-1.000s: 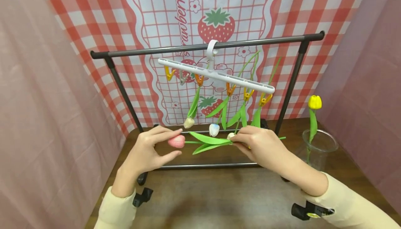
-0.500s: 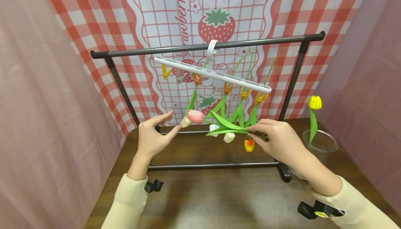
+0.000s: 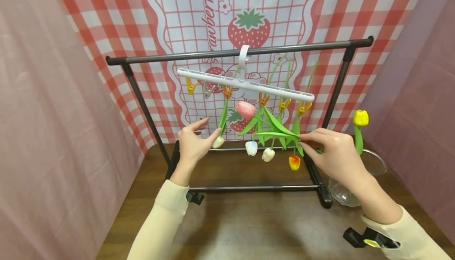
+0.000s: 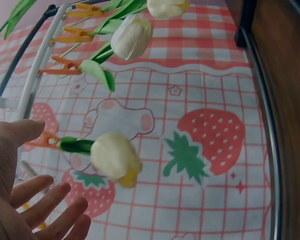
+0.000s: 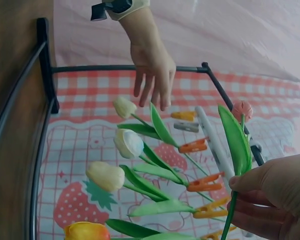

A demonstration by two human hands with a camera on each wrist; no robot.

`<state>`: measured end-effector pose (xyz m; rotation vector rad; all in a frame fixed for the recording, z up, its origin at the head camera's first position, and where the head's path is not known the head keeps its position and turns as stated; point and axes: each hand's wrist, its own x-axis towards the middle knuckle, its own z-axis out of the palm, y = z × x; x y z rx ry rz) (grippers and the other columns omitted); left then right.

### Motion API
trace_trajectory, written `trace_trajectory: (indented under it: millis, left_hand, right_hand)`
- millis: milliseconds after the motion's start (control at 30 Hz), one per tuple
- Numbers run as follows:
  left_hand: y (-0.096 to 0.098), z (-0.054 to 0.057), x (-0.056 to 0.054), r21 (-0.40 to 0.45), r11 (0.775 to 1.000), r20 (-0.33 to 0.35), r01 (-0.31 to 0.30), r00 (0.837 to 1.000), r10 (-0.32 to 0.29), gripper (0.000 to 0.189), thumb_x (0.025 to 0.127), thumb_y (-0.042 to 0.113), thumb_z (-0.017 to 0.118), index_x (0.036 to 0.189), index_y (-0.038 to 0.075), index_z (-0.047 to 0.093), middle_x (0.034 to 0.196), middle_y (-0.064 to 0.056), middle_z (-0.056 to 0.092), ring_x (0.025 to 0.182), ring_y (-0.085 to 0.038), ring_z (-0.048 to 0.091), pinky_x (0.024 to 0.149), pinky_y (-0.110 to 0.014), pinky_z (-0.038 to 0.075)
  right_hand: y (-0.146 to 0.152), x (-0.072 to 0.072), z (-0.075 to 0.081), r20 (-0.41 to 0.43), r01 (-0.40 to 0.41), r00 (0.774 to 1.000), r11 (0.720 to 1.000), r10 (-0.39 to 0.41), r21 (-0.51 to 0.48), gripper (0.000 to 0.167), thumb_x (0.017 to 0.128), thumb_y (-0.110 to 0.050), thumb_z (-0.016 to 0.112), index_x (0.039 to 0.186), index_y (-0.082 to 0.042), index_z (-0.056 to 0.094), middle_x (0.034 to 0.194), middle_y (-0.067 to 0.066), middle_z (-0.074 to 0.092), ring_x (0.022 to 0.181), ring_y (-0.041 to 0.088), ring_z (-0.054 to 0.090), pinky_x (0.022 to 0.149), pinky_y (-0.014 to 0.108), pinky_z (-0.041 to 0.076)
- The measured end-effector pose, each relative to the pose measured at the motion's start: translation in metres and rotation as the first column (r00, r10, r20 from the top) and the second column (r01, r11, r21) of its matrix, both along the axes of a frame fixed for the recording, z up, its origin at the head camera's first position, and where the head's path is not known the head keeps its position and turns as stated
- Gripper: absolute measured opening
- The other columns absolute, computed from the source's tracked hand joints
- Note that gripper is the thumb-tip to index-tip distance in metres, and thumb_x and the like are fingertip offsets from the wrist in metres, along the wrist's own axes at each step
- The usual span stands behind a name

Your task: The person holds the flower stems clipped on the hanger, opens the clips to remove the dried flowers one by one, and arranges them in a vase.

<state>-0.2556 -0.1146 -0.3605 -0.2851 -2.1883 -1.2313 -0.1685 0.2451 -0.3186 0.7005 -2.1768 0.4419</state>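
Note:
My right hand [image 3: 330, 147] pinches the stem of a pink artificial tulip [image 3: 245, 110] between thumb and fingers. The bloom points left and slightly up, in front of a white clip hanger [image 3: 284, 93]. My left hand [image 3: 193, 143], fingers spread and holding nothing, is beside a hanging cream tulip [image 4: 112, 155]; whether they touch is unclear. Upside down from the hanger's clips also hang a white-and-blue tulip [image 3: 251, 147], another cream tulip [image 3: 268, 155] and an orange-yellow tulip [image 3: 294, 162]. At the hanger's left end, a yellow clip [image 3: 190, 87] and a grey clip [image 3: 207, 90] hold nothing.
A dark metal rack [image 3: 177, 57] carries the hanger over a wooden table [image 3: 249, 220]. On the right stands a clear glass vase [image 3: 343, 193] with a yellow tulip [image 3: 360, 117]. A checked strawberry cloth [image 3: 284, 11] hangs behind; pink curtains [image 3: 46, 113] flank both sides.
The pink tulip has risen and moved right with my right hand, its bloom leaving the space by my left fingers. My left hand has shifted right and up towards the hanger.

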Motion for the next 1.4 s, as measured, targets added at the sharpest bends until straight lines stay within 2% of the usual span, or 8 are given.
trace_trajectory:
  millis: [500,733,933,1100,1167,1267,1333,1400]
  left_hand:
    - [0.015,-0.013,-0.018,0.04,0.999,0.02,-0.033,0.999,0.032,0.042,0.084,0.03,0.09,0.118,0.007,0.082,0.101,-0.011,0.084,0.09,-0.029,0.078,0.08,-0.044,0.061]
    - [0.016,-0.015,-0.02,0.054,0.998,-0.006,-0.034,0.999,0.034,0.023,0.084,0.019,0.088,0.102,0.004,0.085,0.084,-0.012,0.082,0.075,-0.03,0.075,0.072,-0.038,0.057]
    - [0.015,-0.017,-0.021,0.053,0.998,-0.003,-0.025,1.0,0.026,0.02,0.085,0.019,0.088,0.098,0.005,0.085,0.082,-0.011,0.082,0.07,-0.027,0.073,0.067,-0.03,0.053]
    - [0.016,-0.02,-0.019,0.059,0.998,0.016,-0.022,1.0,0.022,0.02,0.084,0.019,0.089,0.098,0.006,0.085,0.083,-0.01,0.082,0.068,-0.025,0.074,0.064,-0.026,0.053]
    - [0.016,-0.021,-0.018,0.06,0.998,0.018,-0.029,0.999,0.028,0.018,0.083,0.017,0.089,0.096,0.006,0.085,0.082,-0.01,0.082,0.067,-0.025,0.073,0.062,-0.026,0.054]
    - [0.016,-0.02,-0.018,0.062,0.997,0.007,-0.036,0.999,0.036,0.015,0.082,0.016,0.088,0.092,0.005,0.084,0.08,-0.011,0.081,0.064,-0.026,0.072,0.061,-0.027,0.054]
    - [0.016,-0.02,-0.018,0.062,0.998,0.001,-0.034,0.999,0.034,0.015,0.082,0.016,0.088,0.091,0.004,0.084,0.079,-0.012,0.081,0.063,-0.026,0.072,0.061,-0.026,0.053]
    - [0.017,-0.02,-0.018,0.063,0.997,-0.001,-0.032,0.999,0.033,0.015,0.082,0.016,0.088,0.09,0.004,0.084,0.079,-0.012,0.081,0.063,-0.025,0.071,0.06,-0.025,0.052]
  right_hand:
    - [0.026,-0.007,0.0,-0.044,0.102,0.993,0.987,-0.108,-0.121,0.027,0.075,-0.002,0.09,0.101,-0.007,0.085,0.083,0.007,0.08,0.066,0.016,0.064,0.065,0.011,0.04]
    - [0.038,-0.009,0.005,-0.06,0.142,0.985,0.964,-0.159,-0.222,0.027,0.075,0.002,0.089,0.101,-0.003,0.084,0.087,0.015,0.081,0.086,-0.035,0.044,0.075,-0.002,0.034]
    - [0.054,-0.013,0.005,-0.083,0.151,0.978,0.919,-0.193,-0.364,0.022,0.08,0.005,0.084,0.101,0.005,0.082,0.087,0.025,0.079,0.087,-0.04,0.045,0.081,-0.009,0.034]
    - [0.069,-0.016,0.005,-0.081,0.177,0.968,0.88,-0.236,-0.441,0.02,0.084,-0.001,0.081,0.103,0.005,0.082,0.092,-0.005,0.081,0.082,-0.038,0.049,0.078,-0.008,0.037]
    - [0.075,-0.016,0.007,-0.074,0.192,0.965,0.873,-0.25,-0.447,0.021,0.087,-0.005,0.08,0.106,0.005,0.081,0.096,-0.009,0.079,0.083,-0.038,0.05,0.078,-0.008,0.038]
    - [0.082,-0.02,0.008,-0.065,0.204,0.962,0.856,-0.265,-0.476,0.023,0.089,-0.007,0.079,0.107,0.006,0.081,0.098,0.008,0.082,0.083,-0.037,0.051,0.078,-0.007,0.039]
    - [0.087,-0.022,0.008,-0.056,0.216,0.959,0.842,-0.279,-0.494,0.023,0.09,-0.006,0.078,0.108,0.008,0.08,0.098,0.031,0.078,0.084,-0.037,0.052,0.077,-0.008,0.039]
    - [0.091,-0.025,0.007,-0.041,0.238,0.953,0.827,-0.299,-0.51,0.023,0.09,-0.005,0.076,0.109,0.009,0.079,0.098,0.034,0.077,0.082,-0.036,0.052,0.076,-0.008,0.039]
